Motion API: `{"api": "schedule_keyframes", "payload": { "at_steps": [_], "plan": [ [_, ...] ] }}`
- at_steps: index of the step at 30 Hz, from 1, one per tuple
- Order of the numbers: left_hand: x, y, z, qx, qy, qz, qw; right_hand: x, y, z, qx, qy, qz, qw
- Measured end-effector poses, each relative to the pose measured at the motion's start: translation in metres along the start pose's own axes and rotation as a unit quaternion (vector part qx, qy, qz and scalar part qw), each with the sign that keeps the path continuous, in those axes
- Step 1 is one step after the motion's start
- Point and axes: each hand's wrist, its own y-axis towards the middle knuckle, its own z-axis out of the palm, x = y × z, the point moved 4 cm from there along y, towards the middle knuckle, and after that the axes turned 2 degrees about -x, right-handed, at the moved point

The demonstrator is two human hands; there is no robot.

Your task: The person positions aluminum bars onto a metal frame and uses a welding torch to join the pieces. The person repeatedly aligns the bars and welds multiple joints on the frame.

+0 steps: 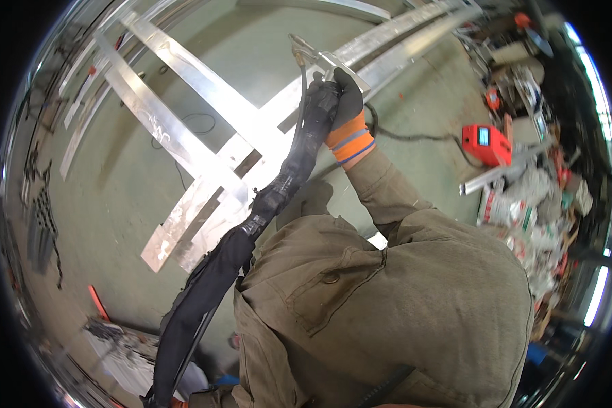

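In my right hand (336,102), gloved in black with an orange cuff, is a handheld welding gun (343,71) with a metal head and a thin nozzle tube. The fingers are wrapped round its grip. A thick, black-sleeved cable (268,200) runs from the gun down to the lower left. Beneath and beyond the gun lie silvery rectangular metal tubes (194,78), crossing one another like a frame. Of my left arm, only a bit of sleeve (212,398) and an orange cuff show at the lower edge, beside the cable. The left fingers are hidden.
At the right stands a red box (487,145) with a small screen, and a dark hose (415,138) trails near it. White sacks (517,207) and mixed clutter crowd the right side. A thin cable (200,131) loops on the green floor (109,224). More metal lengths lie at the far left.
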Motion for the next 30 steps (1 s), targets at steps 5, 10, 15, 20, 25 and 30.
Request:
{"api": "schedule_keyframes", "payload": {
  "at_steps": [5,10,15,20,25,30],
  "plan": [
    [0.079,0.07,-0.011,0.028,-0.032,0.037,0.998,-0.083,-0.111,-0.031,-0.018,0.012,-0.044,0.999],
    [0.132,0.117,-0.037,0.032,-0.053,0.057,0.996,-0.176,-0.179,-0.01,-0.013,0.091,-0.017,0.996],
    [0.168,0.135,-0.057,0.026,-0.06,0.058,0.996,-0.239,-0.214,0.034,0.036,0.081,0.038,0.995],
    [0.187,0.148,-0.085,0.01,-0.043,0.057,0.997,-0.305,-0.22,0.078,0.067,0.093,0.084,0.99],
    [0.21,0.168,-0.107,0.001,-0.026,0.064,0.998,-0.376,-0.24,0.094,0.038,0.132,0.162,0.977],
    [0.252,0.194,-0.126,-0.003,-0.028,0.078,0.997,-0.433,-0.277,0.09,0.007,0.109,0.174,0.979]
  ]
}}
